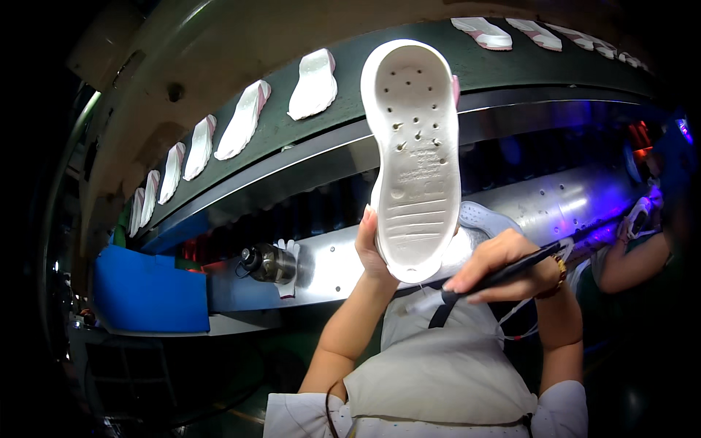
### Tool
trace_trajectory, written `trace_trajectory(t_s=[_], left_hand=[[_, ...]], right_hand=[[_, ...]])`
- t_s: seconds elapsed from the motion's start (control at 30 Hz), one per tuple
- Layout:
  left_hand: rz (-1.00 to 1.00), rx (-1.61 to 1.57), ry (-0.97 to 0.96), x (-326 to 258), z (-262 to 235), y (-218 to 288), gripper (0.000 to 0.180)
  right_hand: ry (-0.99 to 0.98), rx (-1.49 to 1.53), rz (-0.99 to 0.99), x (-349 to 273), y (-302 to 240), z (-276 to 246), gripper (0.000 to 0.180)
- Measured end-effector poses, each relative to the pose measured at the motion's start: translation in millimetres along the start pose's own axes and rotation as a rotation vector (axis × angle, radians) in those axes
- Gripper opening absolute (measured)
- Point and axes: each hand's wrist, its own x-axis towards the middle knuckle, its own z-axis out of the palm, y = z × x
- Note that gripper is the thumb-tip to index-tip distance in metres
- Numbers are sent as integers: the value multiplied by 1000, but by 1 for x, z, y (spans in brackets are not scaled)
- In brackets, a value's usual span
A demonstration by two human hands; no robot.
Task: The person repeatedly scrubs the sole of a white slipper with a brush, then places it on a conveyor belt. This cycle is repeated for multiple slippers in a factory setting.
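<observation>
Here, white-and-pink pieces point(242, 120) lie along the green belt point(349, 95); the left hand point(371, 247) clasps a white sole point(416, 171), held up off the belt; the right hand point(540, 274) grips a black-handled tool point(504, 276), tip near the sole's lower end. Work done is unclear.

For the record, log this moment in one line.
left hand: holds white sole; right hand: holds black tool near sole's lower end; belt: white footwear

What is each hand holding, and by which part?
Left hand: the white shoe, by its side near the lower end. Right hand: a black tool, by its handle.
</observation>
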Motion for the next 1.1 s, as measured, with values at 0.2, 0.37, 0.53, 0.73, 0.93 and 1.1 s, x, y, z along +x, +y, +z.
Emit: trace_trajectory(t_s=[0.2, 0.37, 0.53, 0.73, 0.93, 1.1], left_hand=[[-239, 324, 47, 9, 8, 16, 52], [-584, 391, 112, 15, 17, 25, 53], [-801, 638, 158, 19, 28, 30, 54], [-899, 912, 134, 24, 49, 39, 60], [-931, 856, 201, 17, 27, 36, 61], [-921, 981, 196, 16, 31, 37, 59]], right_hand=[[-50, -139, -2, 1, 9, -13, 20], [-105, -121, 0, -6, -6, -21, 18], [-270, -190, 2, -9, -3, -21, 17], [-157, -277, 57, -13, 1, -32, 14], [-161, -341, 54, -19, -8, -44, 16], [-301, -554, 200, -32, -5, -50, 17]])
